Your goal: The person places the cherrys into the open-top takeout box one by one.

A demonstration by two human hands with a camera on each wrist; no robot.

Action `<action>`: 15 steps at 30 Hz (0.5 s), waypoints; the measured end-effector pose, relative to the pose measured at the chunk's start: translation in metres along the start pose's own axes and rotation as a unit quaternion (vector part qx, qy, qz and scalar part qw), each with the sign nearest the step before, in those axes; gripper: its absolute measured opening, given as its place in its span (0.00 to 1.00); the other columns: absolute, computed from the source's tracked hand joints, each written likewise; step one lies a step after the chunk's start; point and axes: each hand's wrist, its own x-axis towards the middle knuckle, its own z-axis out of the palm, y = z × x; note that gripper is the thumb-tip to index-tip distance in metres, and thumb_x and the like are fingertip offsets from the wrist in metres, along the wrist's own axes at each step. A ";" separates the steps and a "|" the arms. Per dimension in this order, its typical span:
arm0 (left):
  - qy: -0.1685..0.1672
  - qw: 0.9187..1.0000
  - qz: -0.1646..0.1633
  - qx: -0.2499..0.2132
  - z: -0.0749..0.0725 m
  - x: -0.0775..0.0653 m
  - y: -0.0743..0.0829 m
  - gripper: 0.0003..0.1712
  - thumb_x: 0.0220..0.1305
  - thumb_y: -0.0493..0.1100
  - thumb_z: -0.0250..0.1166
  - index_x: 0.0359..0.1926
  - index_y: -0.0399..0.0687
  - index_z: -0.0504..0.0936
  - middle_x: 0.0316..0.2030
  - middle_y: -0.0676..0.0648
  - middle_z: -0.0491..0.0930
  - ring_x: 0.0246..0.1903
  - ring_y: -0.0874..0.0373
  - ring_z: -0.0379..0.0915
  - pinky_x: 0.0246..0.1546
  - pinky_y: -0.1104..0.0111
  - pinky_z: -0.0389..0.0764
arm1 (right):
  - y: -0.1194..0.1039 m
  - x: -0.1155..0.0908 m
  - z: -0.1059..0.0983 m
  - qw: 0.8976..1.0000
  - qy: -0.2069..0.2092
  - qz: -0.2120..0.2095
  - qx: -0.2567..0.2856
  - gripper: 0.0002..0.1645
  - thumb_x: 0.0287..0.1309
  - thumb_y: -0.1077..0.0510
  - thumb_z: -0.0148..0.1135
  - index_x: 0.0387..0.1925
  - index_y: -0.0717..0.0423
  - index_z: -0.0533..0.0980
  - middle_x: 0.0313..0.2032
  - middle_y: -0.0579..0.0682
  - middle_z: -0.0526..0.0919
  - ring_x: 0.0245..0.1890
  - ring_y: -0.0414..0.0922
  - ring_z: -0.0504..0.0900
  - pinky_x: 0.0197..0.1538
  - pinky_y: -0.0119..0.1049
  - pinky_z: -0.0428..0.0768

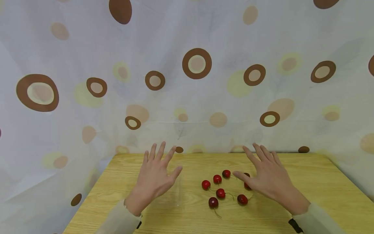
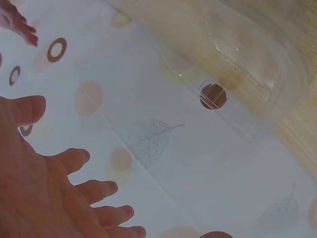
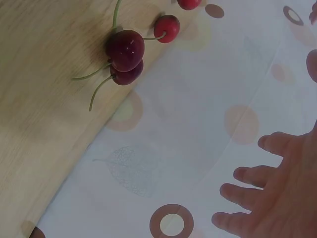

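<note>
My left hand (image 1: pixel 155 177) hovers over the left half of the table, fingers straight and spread, holding nothing. Beneath and beside it sits a clear plastic container (image 1: pixel 179 191), mostly covered by the hand in the head view; the left wrist view shows its transparent rounded wall (image 2: pixel 292 74). Several dark red cherries (image 1: pixel 213 202) with green stems lie loosely grouped near the middle of the table. Over the right side of this group my right hand (image 1: pixel 270 178) is held up, its fingers spread. It partly hides one cherry (image 1: pixel 247 186). In the right wrist view, two cherries (image 3: pixel 125 49) overlap.
The wooden table (image 1: pixel 318 191) reaches back to a hanging white cloth (image 1: pixel 163 39) with brown rings and pale spots. The cloth also borders the table on both sides.
</note>
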 end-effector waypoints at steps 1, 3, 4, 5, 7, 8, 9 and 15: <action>0.003 1.000 0.000 0.001 0.000 -0.001 0.000 0.41 0.78 0.70 0.50 0.83 0.61 0.61 0.82 0.38 0.51 0.80 0.33 0.41 0.76 0.35 0.49 | 0.000 -0.001 -0.001 1.000 -0.001 0.000 0.002 0.60 0.65 0.19 0.55 0.83 0.52 0.60 0.77 0.71 0.58 0.76 0.72 0.57 0.73 0.74 0.52; 0.009 1.000 0.002 0.002 -0.001 -0.004 0.000 0.42 0.77 0.70 0.52 0.83 0.60 0.61 0.82 0.38 0.51 0.80 0.33 0.42 0.76 0.35 0.49 | 0.001 -0.004 -0.002 1.000 -0.004 -0.001 0.009 0.60 0.64 0.19 0.56 0.83 0.52 0.59 0.78 0.71 0.58 0.75 0.72 0.57 0.73 0.74 0.52; 0.012 1.000 0.004 0.004 -0.002 -0.005 0.000 0.42 0.77 0.70 0.52 0.83 0.60 0.61 0.82 0.38 0.51 0.80 0.33 0.42 0.76 0.35 0.49 | 0.001 -0.005 -0.002 1.000 -0.006 0.000 0.012 0.61 0.64 0.19 0.56 0.83 0.51 0.58 0.78 0.71 0.58 0.75 0.72 0.57 0.73 0.74 0.52; 0.013 1.000 0.005 0.004 -0.002 -0.007 0.001 0.43 0.77 0.71 0.52 0.84 0.60 0.60 0.82 0.38 0.51 0.80 0.33 0.41 0.76 0.35 0.49 | 0.001 -0.007 -0.003 1.000 -0.008 0.001 0.017 0.61 0.64 0.19 0.56 0.84 0.51 0.58 0.78 0.71 0.58 0.75 0.72 0.57 0.73 0.73 0.53; 0.017 1.000 0.009 0.006 -0.003 -0.010 0.001 0.44 0.76 0.72 0.53 0.84 0.60 0.60 0.82 0.38 0.51 0.80 0.33 0.41 0.76 0.35 0.49 | 0.001 -0.011 -0.005 1.000 -0.009 0.003 0.024 0.61 0.64 0.19 0.57 0.84 0.50 0.57 0.78 0.71 0.58 0.75 0.72 0.58 0.73 0.73 0.53; 0.018 1.000 0.010 0.005 -0.003 -0.011 0.001 0.44 0.75 0.72 0.53 0.84 0.60 0.60 0.82 0.38 0.51 0.80 0.33 0.41 0.76 0.36 0.49 | 0.001 -0.012 -0.006 1.000 -0.008 0.002 0.026 0.61 0.64 0.20 0.58 0.84 0.50 0.56 0.77 0.71 0.58 0.74 0.73 0.58 0.72 0.73 0.54; 0.020 1.000 0.011 0.004 -0.003 -0.013 0.001 0.45 0.75 0.72 0.53 0.84 0.60 0.59 0.82 0.38 0.51 0.81 0.34 0.41 0.76 0.36 0.49 | 0.001 -0.014 -0.006 1.000 -0.007 0.000 0.028 0.60 0.64 0.20 0.58 0.84 0.50 0.56 0.77 0.71 0.59 0.74 0.73 0.59 0.72 0.73 0.55; 0.018 1.000 0.010 -0.016 -0.004 -0.027 -0.001 0.46 0.74 0.72 0.55 0.84 0.59 0.59 0.83 0.39 0.50 0.81 0.35 0.41 0.77 0.37 0.49 | 0.000 -0.024 -0.009 0.999 0.019 -0.018 0.031 0.59 0.63 0.23 0.64 0.82 0.52 0.60 0.76 0.69 0.64 0.70 0.72 0.66 0.69 0.71 0.62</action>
